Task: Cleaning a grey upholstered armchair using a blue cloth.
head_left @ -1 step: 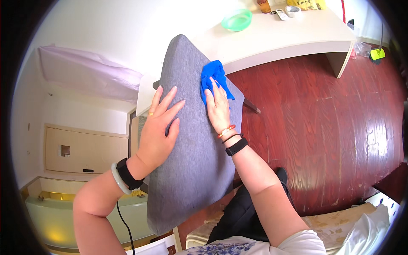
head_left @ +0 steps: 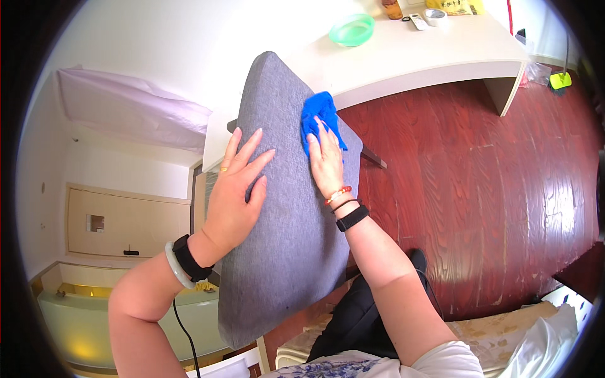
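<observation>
A grey fabric-covered padded seat (head_left: 280, 208), part of a piece of furniture with dark legs, stands tilted in front of me. My left hand (head_left: 236, 189) lies on its left part, fingers spread and holding nothing. On the right part, my right hand (head_left: 326, 160) presses a crumpled blue cloth (head_left: 321, 110) against the fabric, its fingers over the cloth. The cloth's underside is hidden.
Behind the seat is a white desk (head_left: 403, 53) with a green bowl (head_left: 351, 30), a white remote (head_left: 417, 22) and a tape roll (head_left: 435, 17). A dark leg (head_left: 374, 157) juts out over the red wooden floor (head_left: 435, 183). A black cable (head_left: 187, 334) hangs by my left arm.
My right hand and the blue cloth have shifted slightly to the right over the grey fabric. My left hand and the seat stay where they were.
</observation>
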The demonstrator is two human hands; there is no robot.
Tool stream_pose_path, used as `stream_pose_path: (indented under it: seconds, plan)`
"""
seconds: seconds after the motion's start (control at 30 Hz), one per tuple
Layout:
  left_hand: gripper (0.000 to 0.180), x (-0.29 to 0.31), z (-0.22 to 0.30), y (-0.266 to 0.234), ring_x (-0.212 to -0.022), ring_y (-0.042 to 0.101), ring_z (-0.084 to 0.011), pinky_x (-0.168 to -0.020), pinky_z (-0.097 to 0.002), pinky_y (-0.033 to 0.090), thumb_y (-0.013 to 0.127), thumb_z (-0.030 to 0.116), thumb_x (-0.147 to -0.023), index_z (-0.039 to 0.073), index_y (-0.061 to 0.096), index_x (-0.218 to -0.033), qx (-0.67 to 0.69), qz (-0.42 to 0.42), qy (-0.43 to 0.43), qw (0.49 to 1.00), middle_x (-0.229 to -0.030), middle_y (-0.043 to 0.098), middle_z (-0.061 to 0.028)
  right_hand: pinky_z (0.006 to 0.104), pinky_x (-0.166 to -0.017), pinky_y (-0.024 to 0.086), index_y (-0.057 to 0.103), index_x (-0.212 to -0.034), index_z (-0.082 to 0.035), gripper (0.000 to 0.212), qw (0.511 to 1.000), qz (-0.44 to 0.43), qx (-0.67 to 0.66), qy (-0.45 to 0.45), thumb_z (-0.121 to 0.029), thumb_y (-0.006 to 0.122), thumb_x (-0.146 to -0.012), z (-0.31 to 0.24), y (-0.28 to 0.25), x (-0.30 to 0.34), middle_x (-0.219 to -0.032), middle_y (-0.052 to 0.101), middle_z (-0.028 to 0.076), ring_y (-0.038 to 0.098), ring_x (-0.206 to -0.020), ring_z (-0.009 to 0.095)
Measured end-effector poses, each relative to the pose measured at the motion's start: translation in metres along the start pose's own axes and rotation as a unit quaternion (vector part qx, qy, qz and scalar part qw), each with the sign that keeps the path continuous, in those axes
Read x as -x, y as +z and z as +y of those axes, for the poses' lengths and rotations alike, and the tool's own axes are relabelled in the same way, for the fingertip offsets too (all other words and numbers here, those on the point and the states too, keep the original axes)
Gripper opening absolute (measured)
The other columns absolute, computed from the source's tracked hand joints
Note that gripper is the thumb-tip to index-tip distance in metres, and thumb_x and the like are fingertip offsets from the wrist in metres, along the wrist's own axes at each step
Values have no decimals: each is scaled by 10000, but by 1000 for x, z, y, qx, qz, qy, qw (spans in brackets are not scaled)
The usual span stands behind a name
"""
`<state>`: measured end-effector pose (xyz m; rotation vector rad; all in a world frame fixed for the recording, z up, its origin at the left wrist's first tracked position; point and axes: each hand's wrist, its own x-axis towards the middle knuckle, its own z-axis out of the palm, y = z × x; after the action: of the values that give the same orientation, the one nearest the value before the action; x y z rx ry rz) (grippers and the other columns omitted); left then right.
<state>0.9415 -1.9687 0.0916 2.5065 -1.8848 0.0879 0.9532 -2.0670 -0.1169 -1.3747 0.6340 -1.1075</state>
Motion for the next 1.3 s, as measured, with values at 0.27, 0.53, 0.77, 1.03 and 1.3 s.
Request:
stream_pose_path:
  seconds: [0.27, 0.53, 0.77, 1.03, 1.3]
  plan:
    - [403, -1, 1, -1, -1375, 197, -358, -1095, -413, 211, 482, -60, -795, 39, 585, -1172, 38, -3, -16, 999, -1425, 367, -125, 416, -1015, 324, 416, -1329, -48, 468, 982, 35, 60, 174, -325, 393, -952, 112, 1, 40, -1262, 487, 243, 440, -1177, 391]
    - [372, 0, 2, -2, -1366, 209, -365, -1082, -411, 255, 507, -43, -799, 38, 591, -1152, 26, 1, -15, 1000, -1410, 387, -112, 449, -970, 359, 384, -1327, 13, 534, 952, 17, 96, 291, -372, 355, -958, 190, 2, 128, -1196, 482, 331, 468, -1108, 444]
    - [409, -1, 4, -3, -1382, 185, -345, -1100, -411, 199, 475, -61, -801, 47, 579, -1181, 37, -12, -23, 999, -1432, 363, -114, 462, -894, 424, 400, -1305, 46, 589, 898, -19, 112, 425, -418, 372, -943, 215, -9, 187, -1103, 544, 337, 531, -1029, 448]
    - [392, -2, 5, -4, -1360, 216, -381, -1084, -424, 237, 493, -62, -780, 35, 591, -1147, 13, -6, -18, 1000, -1408, 387, -129, 406, -942, 408, 424, -1302, 25, 524, 938, 31, 99, 330, -353, 408, -940, 201, -2, 138, -1171, 535, 291, 514, -1104, 402]
    - [401, -2, 5, -3, -1372, 196, -367, -1096, -424, 207, 481, -63, -792, 40, 581, -1166, 21, -16, -18, 999, -1421, 369, -130, 435, -982, 361, 412, -1335, -56, 478, 984, 27, 64, 163, -320, 418, -937, 119, 9, 26, -1243, 493, 274, 467, -1150, 407]
